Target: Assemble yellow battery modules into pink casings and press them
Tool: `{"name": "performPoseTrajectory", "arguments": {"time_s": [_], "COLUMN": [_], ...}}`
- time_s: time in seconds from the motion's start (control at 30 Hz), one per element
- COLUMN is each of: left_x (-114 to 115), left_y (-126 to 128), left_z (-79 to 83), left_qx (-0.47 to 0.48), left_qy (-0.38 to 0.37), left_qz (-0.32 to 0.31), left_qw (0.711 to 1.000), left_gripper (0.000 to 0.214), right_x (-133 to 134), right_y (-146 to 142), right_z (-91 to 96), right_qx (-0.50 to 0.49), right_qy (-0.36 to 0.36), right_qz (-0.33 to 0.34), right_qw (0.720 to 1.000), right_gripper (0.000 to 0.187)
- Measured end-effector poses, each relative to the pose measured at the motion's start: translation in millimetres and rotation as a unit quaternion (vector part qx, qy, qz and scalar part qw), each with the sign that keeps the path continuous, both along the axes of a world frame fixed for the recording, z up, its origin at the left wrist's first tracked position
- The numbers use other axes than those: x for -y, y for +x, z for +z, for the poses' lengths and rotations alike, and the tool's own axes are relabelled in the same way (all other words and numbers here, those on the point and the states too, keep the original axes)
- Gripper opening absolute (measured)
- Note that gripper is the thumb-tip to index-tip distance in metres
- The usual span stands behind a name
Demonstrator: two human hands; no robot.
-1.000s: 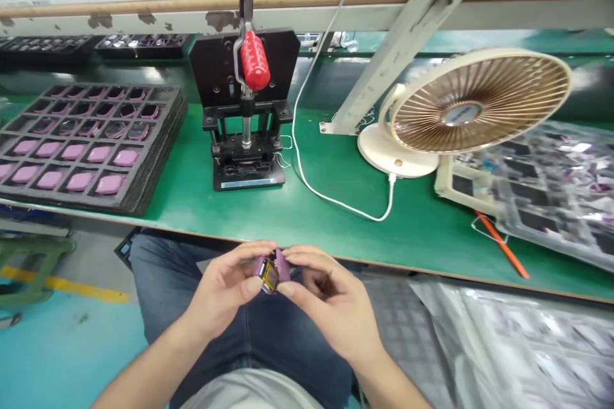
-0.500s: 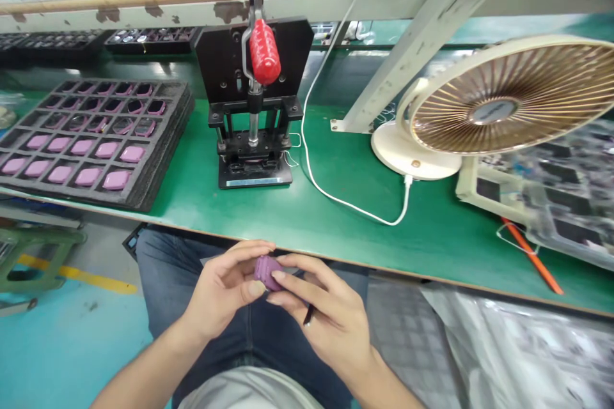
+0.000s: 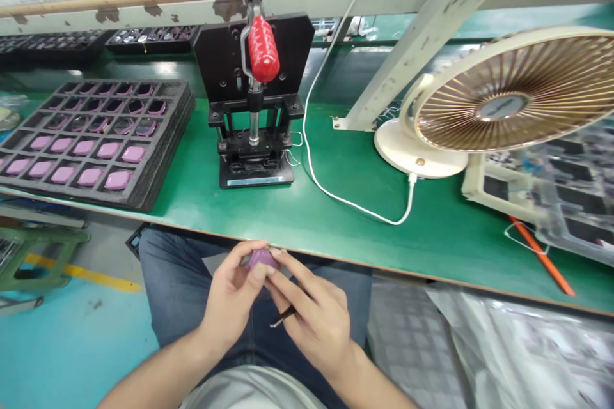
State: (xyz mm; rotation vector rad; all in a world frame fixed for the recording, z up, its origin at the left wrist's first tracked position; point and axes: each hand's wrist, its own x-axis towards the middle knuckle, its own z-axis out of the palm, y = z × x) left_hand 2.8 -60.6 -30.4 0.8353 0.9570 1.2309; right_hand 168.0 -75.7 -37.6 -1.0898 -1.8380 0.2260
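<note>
A small purple watch case [image 3: 263, 259] is held between both hands above my lap, just short of the bench edge. My left hand [image 3: 228, 297] is closed on its left side with thumb and fingers. The fingertips of my right hand [image 3: 314, 310] press on its right side. Tucked in the right hand's fingers is a thin dark tool [image 3: 284, 316] with a bent metallic tip; its exact kind is unclear. Fingers cover much of the case.
A grey foam tray [image 3: 167, 140] of purple cases and dark-faced pieces lies at left. Behind my hands stands a black toggle press [image 3: 256, 147] with a red handle [image 3: 263, 51]. A white cable [image 3: 311, 166] runs to a fan [image 3: 419, 156]. Right are an orange stick [image 3: 544, 259] and plastic trays [image 3: 508, 198].
The purple case has turned and moved slightly up and left in my fingers. My right hand has shifted left, and the dark tool's metallic tip now shows, pointing left.
</note>
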Motion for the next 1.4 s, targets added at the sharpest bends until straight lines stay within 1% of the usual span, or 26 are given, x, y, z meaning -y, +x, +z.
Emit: {"name": "performPoseTrajectory", "arguments": {"time_s": [0.03, 0.1, 0.17, 0.2, 0.27, 0.37, 0.43, 0.47, 0.57, 0.63, 0.67, 0.8, 0.9, 0.93, 0.97, 1.0, 1.03, 1.07, 1.1, 1.13, 1.17, 1.2, 1.23, 1.27, 1.33, 1.4], "left_x": [0.5, -0.2, -2.2, -3.2, -4.1, -2.9, -1.4, -1.0, -2.2, -5.0, -6.7, -11.1, -10.2, -9.9, -9.9, -10.3, -11.5, -13.2, -15.4, -18.1, -21.0, -23.9, -26.7, -29.2, -33.1, -34.4], "left_y": [1.6, 2.8, 1.7, 0.7, -0.8, -0.5, 0.6, 0.9, -0.7, -3.4, -4.8, -6.6, -4.3, -3.6, -3.2, -3.5, -4.5, -6.2, -8.6, -11.5, -14.5, -17.5, -20.0, -22.0, -23.6, -22.5], "left_z": [0.2, 1.9, 4.5, 5.8, 8.0, 9.2, 8.9, 8.7, 8.9, 9.8, 10.2, 9.3, 7.7, 7.7, 8.2, 9.2, 10.5, 11.9, 13.4, 14.7, 15.9, 17.0, 18.1, 19.4, 22.2, 24.8], "left_qx": [0.006, 0.034, 0.059, 0.065, 0.073, 0.088, 0.093, 0.089, 0.053, 0.042, 0.047, 0.080, 0.077, 0.068, 0.054, 0.034, 0.007, -0.026, -0.065, -0.109, -0.155, -0.199, -0.237, -0.267, -0.299, -0.309], "left_qy": [-0.020, -0.036, -0.019, -0.011, 0.003, 0.023, 0.032, 0.031, 0.015, 0.010, 0.013, 0.037, 0.049, 0.052, 0.054, 0.059, 0.072, 0.095, 0.126, 0.163, 0.201, 0.239, 0.274, 0.306, 0.351, 0.371], "left_qz": [0.020, 0.034, 0.028, 0.023, 0.011, -0.003, 0.004, 0.012, 0.014, -0.007, -0.017, -0.033, -0.031, -0.031, -0.035, -0.046, -0.061, -0.078, -0.093, -0.102, -0.105, -0.105, -0.103, -0.103, -0.103, -0.099], "left_qw": [1.000, 0.998, 0.998, 0.998, 0.997, 0.996, 0.995, 0.996, 0.998, 0.999, 0.999, 0.996, 0.995, 0.996, 0.996, 0.997, 0.996, 0.992, 0.986, 0.975, 0.962, 0.945, 0.926, 0.908, 0.881, 0.870], "left_gripper": [0.027, 0.022, 0.023, 0.024, 0.026, 0.026, 0.027, 0.028, 0.030, 0.033, 0.034, 0.031, 0.028, 0.028, 0.029, 0.029, 0.031, 0.035, 0.040, 0.045, 0.049, 0.050, 0.050, 0.047, 0.041, 0.037], "right_x": [-0.7, -1.8, -3.2, -4.0, -5.7, -6.7, -6.2, -5.7, -4.7, -4.7, -4.8, -5.6, -6.5, -6.8, -7.0, -7.0, -6.9, -6.7, -6.6, -6.6, -6.7, -7.2, -8.0, -9.0, -11.0, -11.0], "right_y": [-0.9, -0.9, 1.4, 3.2, 6.2, 6.5, 3.7, 2.0, -0.1, 2.3, 4.3, 12.2, 13.0, 12.3, 11.2, 10.0, 8.7, 7.6, 6.7, 6.2, 6.2, 6.5, 7.1, 7.8, 8.2, 6.7], "right_z": [1.0, 4.7, 8.8, 10.7, 13.2, 14.5, 13.8, 13.1, 11.5, 12.0, 12.9, 19.0, 21.9, 22.2, 22.3, 22.1, 21.9, 21.7, 21.5, 21.4, 21.3, 21.3, 21.2, 20.9, 19.4, 17.5], "right_qx": [-0.016, -0.057, -0.072, -0.067, -0.048, -0.058, -0.083, -0.101, -0.165, -0.172, -0.158, -0.045, 0.000, -0.010, -0.040, -0.094, -0.172, -0.263, -0.355, -0.433, -0.493, -0.533, -0.557, -0.571, -0.581, -0.581], "right_qy": [-0.017, -0.071, -0.118, -0.131, -0.141, -0.118, -0.108, -0.114, -0.176, -0.203, -0.202, -0.159, -0.140, -0.144, -0.162, -0.202, -0.264, -0.341, -0.420, -0.488, -0.537, -0.568, -0.588, -0.603, -0.629, -0.654], "right_qz": [0.000, -0.006, 0.000, 0.016, 0.060, 0.099, 0.098, 0.094, 0.085, 0.091, 0.091, 0.089, 0.099, 0.104, 0.110, 0.118, 0.129, 0.143, 0.156, 0.169, 0.179, 0.188, 0.196, 0.205, 0.227, 0.250], "right_qw": [1.000, 0.996, 0.990, 0.989, 0.987, 0.986, 0.986, 0.984, 0.967, 0.960, 0.962, 0.982, 0.985, 0.984, 0.980, 0.968, 0.940, 0.891, 0.821, 0.739, 0.661, 0.598, 0.552, 0.519, 0.464, 0.415], "right_gripper": [0.039, 0.033, 0.026, 0.022, 0.016, 0.012, 0.010, 0.008, 0.003, 0.004, 0.006, 0.011, 0.006, 0.004, 0.008, 0.017, 0.025, 0.032, 0.037, 0.041, 0.043, 0.044, 0.044, 0.044, 0.043, 0.044]}}
